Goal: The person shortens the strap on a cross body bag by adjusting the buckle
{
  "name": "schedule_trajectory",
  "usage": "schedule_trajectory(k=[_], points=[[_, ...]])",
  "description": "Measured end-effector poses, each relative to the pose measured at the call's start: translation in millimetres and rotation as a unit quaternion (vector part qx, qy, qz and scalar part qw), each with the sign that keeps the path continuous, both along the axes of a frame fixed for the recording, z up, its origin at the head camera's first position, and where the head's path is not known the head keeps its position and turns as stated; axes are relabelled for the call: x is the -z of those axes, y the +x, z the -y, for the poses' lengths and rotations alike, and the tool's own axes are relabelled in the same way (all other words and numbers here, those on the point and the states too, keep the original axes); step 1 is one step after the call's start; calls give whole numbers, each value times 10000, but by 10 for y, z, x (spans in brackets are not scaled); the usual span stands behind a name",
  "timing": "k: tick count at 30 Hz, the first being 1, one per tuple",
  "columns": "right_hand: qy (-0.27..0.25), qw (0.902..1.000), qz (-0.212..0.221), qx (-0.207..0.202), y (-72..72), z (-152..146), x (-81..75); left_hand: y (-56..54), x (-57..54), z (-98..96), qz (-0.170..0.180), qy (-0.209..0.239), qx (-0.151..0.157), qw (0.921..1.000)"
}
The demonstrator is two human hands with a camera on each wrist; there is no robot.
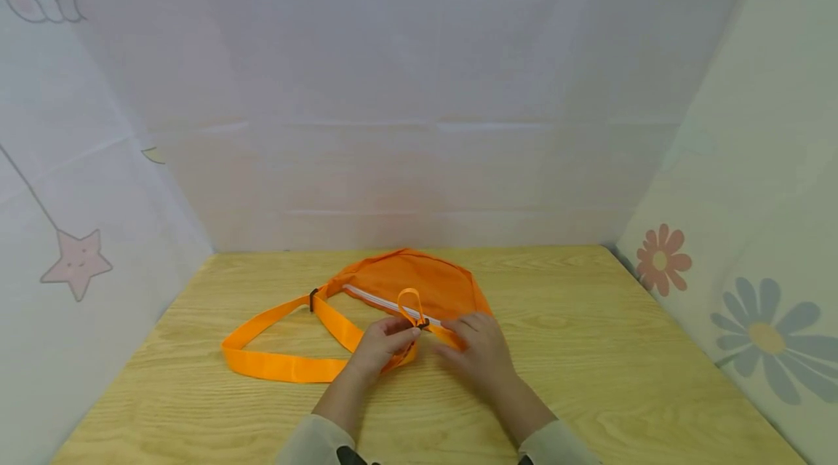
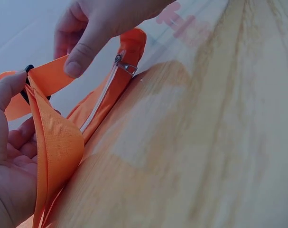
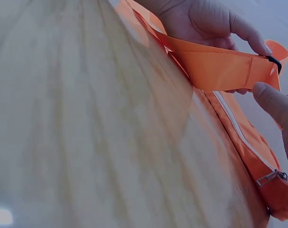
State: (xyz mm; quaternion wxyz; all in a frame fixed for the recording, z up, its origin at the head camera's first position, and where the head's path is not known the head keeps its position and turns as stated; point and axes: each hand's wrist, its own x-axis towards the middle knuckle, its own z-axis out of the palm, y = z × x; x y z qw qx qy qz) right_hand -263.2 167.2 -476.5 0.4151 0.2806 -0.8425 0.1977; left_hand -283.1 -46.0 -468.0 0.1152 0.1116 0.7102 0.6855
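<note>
An orange bag (image 1: 419,272) with a white zipper (image 1: 376,297) lies on the wooden table. Its orange webbing strap (image 1: 281,365) loops out to the left. My left hand (image 1: 376,347) pinches a black slider buckle (image 2: 26,84) on the strap, raised in front of the bag. A small loop of webbing (image 1: 409,297) stands up out of this buckle. Close on its right, my right hand (image 1: 483,350) pinches the strap's webbing (image 2: 53,76) between thumb and fingers. The metal zipper pull (image 3: 268,177) hangs at one end of the zipper.
A second black buckle (image 1: 313,300) sits on the strap at the bag's left end. The wooden table (image 1: 622,378) extends to both sides. Behind it hangs a pale creased cloth (image 1: 419,86), and printed sheets with flowers (image 1: 764,338) and a star (image 1: 77,261) flank it.
</note>
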Motion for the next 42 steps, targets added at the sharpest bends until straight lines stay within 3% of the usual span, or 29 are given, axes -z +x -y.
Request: schedule_trajectory(k=[3,12,19,29,42], points=[[-20,10000,92,15,20,-63,24,4,-5,3,-4,-37,-22,10000],[-193,9993,-310,-51,17,-135,26,9,-11,-1,108,96,-105,9998],[-386,9975,-589,7,13,-25,-20,16,2,-5,51,185,-23,9998],[-621,9946,-792,-238,-50,120,-40,30,15,-28,12,64,114,9999],[-356,9958,-828,-171,-50,175,-30,40,27,-21,-173,-125,288,9994]])
